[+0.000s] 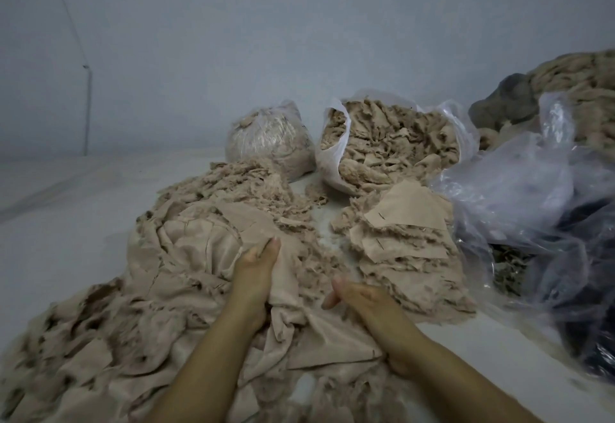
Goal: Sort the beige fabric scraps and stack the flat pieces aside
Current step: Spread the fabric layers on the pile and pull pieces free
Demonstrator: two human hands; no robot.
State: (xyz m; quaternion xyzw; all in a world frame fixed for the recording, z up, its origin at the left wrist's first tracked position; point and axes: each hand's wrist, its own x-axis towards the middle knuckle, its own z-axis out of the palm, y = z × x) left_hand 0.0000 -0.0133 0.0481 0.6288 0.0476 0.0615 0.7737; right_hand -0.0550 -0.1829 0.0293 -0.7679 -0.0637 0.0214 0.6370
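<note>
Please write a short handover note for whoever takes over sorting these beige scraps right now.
Left hand: fingers straight, lying on the large crumpled beige cloth in the unsorted heap.
Right hand: relaxed and holding nothing, hovering beside that heap.
Done: a stack of flat pieces sits to the right of the hands, below the open bag of scraps; a tied bag stands to its left.
Left: most of the heap in front, from the frayed shreds at the back to the near edge.

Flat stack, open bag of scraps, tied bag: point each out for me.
flat stack [404, 213], head view, on its top sheet
open bag of scraps [327, 156], head view, on its white left wall
tied bag [266, 136], head view, on its clear front
</note>
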